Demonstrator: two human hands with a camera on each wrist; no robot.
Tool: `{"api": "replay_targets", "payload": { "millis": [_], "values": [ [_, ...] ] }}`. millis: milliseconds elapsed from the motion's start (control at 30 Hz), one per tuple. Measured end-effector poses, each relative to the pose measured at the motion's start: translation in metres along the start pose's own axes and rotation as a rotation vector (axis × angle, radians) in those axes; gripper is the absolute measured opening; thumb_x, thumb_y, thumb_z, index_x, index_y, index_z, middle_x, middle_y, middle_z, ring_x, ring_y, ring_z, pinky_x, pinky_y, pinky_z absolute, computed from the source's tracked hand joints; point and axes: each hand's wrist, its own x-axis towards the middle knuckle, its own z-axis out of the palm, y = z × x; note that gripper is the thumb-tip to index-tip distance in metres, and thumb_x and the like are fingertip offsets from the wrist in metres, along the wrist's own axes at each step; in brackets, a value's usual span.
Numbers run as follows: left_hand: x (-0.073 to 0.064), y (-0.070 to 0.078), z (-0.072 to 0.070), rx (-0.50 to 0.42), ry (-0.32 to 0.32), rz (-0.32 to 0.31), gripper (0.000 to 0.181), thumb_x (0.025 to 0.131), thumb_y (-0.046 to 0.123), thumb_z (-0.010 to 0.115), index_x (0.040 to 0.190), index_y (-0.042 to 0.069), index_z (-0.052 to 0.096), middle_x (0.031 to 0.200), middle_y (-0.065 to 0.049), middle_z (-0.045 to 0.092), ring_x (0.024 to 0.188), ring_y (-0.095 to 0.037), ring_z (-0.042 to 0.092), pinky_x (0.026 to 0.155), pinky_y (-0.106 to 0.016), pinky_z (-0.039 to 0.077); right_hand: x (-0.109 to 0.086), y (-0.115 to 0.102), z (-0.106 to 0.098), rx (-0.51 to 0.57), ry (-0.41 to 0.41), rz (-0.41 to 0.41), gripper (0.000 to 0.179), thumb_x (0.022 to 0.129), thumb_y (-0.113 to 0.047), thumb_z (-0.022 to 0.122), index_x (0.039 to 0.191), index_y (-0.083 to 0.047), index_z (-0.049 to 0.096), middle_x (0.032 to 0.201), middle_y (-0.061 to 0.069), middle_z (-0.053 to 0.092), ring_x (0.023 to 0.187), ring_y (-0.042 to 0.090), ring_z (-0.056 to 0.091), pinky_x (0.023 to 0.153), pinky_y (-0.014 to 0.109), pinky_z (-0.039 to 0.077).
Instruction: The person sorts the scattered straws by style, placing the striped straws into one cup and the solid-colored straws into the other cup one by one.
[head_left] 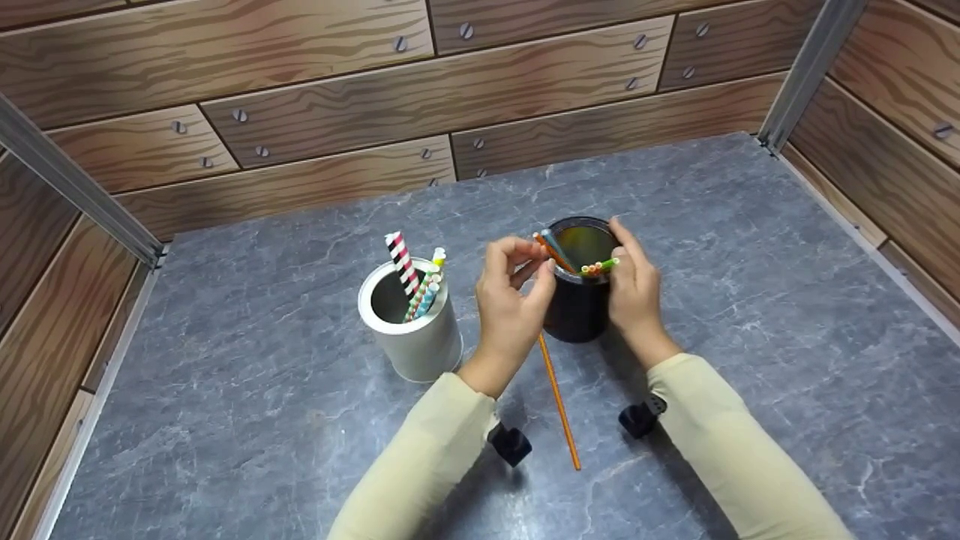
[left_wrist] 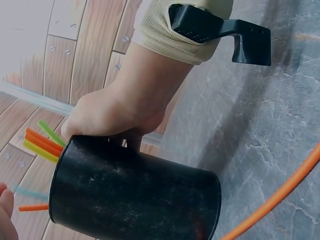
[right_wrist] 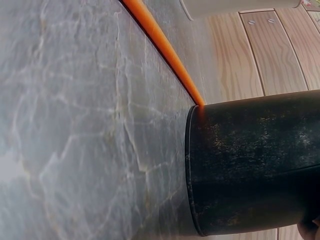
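Note:
In the head view my right hand (head_left: pixel 637 289) grips the black can (head_left: pixel 576 315) from the right, its fingers around the upper side. The can stands upright with several straws in it. Blue and orange straws (head_left: pixel 556 253) lean at the left rim, and a green straw (head_left: pixel 609 264) leans right beside other colored straw ends. My left hand (head_left: pixel 514 296) is at the left rim, fingers bent, thumb apart. Its fingertips (left_wrist: pixel 6 202) are close to the blue and orange straw ends in the left wrist view, with a small gap showing. The right wrist view shows the can's lower wall (right_wrist: pixel 250 165).
One orange straw (head_left: pixel 560 405) lies on the grey marbled table (head_left: pixel 247 420) between my forearms, reaching toward the black can's base. To the left stands a white can (head_left: pixel 420 352) holding patterned straws (head_left: pixel 403 264). Wood-print walls (head_left: pixel 330 112) enclose the back and sides.

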Motion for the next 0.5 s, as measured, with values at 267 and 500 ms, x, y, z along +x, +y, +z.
{"api": "replay_targets", "payload": {
  "millis": [267,500],
  "values": [
    [-0.009,-0.006,-0.002,0.036,0.037,0.021,0.019,0.078,-0.008,0.061,0.092,-0.005,0.048,0.091,-0.019,0.057,0.088,-0.030,0.062,0.081,-0.027,0.053,0.000,0.001,0.000,0.003,0.004,-0.015,0.040,0.093,-0.009,0.037,0.127,0.006,0.051,0.130,0.021,0.052,0.124,0.033,0.046,0.107,0.027,0.032],
    [-0.023,-0.011,-0.005,0.225,0.070,-0.101,0.019,0.077,0.002,0.066,0.090,0.002,0.052,0.085,-0.011,0.059,0.078,-0.019,0.061,0.066,-0.026,0.054,0.000,0.004,0.001,0.022,0.015,-0.029,0.038,0.094,-0.006,0.037,0.126,0.008,0.051,0.129,0.023,0.052,0.124,0.035,0.045,0.108,0.028,0.032]
  ]
}}
